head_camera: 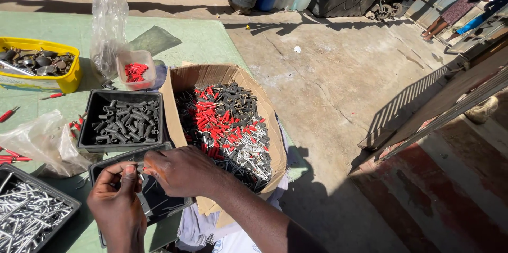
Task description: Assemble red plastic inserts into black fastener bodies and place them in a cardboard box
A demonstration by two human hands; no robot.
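My left hand (117,204) and my right hand (180,171) meet over a nearly empty black tray (159,202). Together they pinch a small thin metal pin (141,169) between the fingertips. Just beyond my right hand stands a cardboard box (185,79) filled with mixed red plugs, black sleeves and silver pins (225,126). A black tray of black sleeves (125,120) lies above my left hand.
A black tray of silver pins (29,215) sits at the lower left, with a clear plastic bag (39,142) above it. A yellow tub of metal parts (38,64), a small tub of red plugs (136,70) and an upright plastic bag (108,20) stand on the green table (201,41). Concrete ground lies to the right.
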